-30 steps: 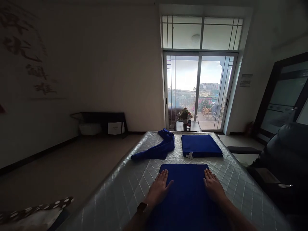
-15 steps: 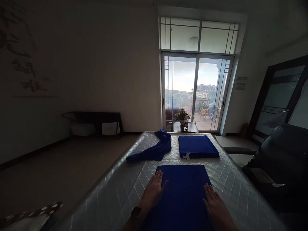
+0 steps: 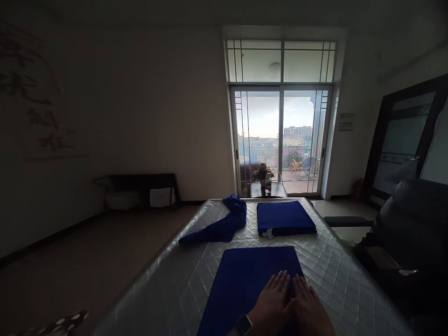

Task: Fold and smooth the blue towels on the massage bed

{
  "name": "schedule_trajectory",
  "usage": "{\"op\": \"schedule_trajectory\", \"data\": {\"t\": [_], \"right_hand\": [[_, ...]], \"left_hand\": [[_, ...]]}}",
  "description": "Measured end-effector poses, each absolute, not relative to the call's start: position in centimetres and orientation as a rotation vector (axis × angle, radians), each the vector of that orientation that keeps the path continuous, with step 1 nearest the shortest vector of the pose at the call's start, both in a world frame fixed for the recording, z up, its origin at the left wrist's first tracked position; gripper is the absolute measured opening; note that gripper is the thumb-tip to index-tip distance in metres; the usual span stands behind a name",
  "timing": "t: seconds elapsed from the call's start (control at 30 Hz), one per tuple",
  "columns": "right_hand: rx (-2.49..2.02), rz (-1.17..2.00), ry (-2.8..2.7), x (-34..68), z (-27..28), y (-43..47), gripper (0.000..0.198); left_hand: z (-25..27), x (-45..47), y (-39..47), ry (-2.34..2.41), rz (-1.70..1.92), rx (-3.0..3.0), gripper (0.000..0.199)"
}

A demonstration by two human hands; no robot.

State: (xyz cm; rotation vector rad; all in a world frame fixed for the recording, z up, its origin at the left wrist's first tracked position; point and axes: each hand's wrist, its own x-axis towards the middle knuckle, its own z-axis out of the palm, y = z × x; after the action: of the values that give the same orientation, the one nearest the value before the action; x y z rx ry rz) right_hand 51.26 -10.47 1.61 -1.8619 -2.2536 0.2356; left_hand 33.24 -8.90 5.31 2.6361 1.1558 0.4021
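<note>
A folded blue cloth (image 3: 238,280) lies flat right in front of me on a silvery quilted surface (image 3: 168,280). My left hand (image 3: 273,298) rests flat on its right half, fingers stretched forward; a watch is on that wrist. Close beside it, my right hand (image 3: 308,303) lies with straight fingers along the cloth's right edge. Both hands are open and grip nothing. Farther off, a thicker folded blue cloth (image 3: 285,217) with a white tag sits at the right. To its left is a crumpled blue cloth (image 3: 224,224).
Beyond the quilted surface's far end stands a small dark table (image 3: 254,190) with a potted plant (image 3: 262,172) and a bottle (image 3: 268,182). A dark armchair (image 3: 413,224) is on the right. A low black shelf (image 3: 140,184) stands against the left wall.
My left hand has moved right across the cloth, from its left edge to beside my right hand. My right hand stays near the right edge. The view has tilted slightly up.
</note>
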Motion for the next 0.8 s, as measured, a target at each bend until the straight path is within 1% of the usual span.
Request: {"op": "schedule_trajectory", "data": {"t": [0.13,0.3,0.47,0.63,0.73,0.8], "right_hand": [[-1.918,0.297,-2.269,51.0,3.1,-11.0,0.067],[-1.96,0.337,-2.271,50.8,3.9,-11.1,0.068],[-1.953,0.345,-2.294,51.0,3.4,-10.7,0.067],[-1.897,0.252,-2.27,51.1,1.7,-10.2,0.063],[-1.848,0.188,-2.239,51.7,1.1,-10.2,0.059],[-1.806,0.201,-2.269,52.4,0.7,-10.4,0.057]], "left_hand": [[3.8,30.2,-8.2,1.305,0.379,2.649,0.067],[0.5,22.0,-8.7,1.548,0.444,2.744,0.066],[-1.9,15.0,-10.5,1.693,0.499,2.782,0.063],[-1.6,13.6,-12.2,1.753,0.444,2.688,0.061],[-0.3,14.3,-12.3,1.798,0.365,2.605,0.061],[0.8,15.3,-12.1,1.83,0.316,2.548,0.065]]}}
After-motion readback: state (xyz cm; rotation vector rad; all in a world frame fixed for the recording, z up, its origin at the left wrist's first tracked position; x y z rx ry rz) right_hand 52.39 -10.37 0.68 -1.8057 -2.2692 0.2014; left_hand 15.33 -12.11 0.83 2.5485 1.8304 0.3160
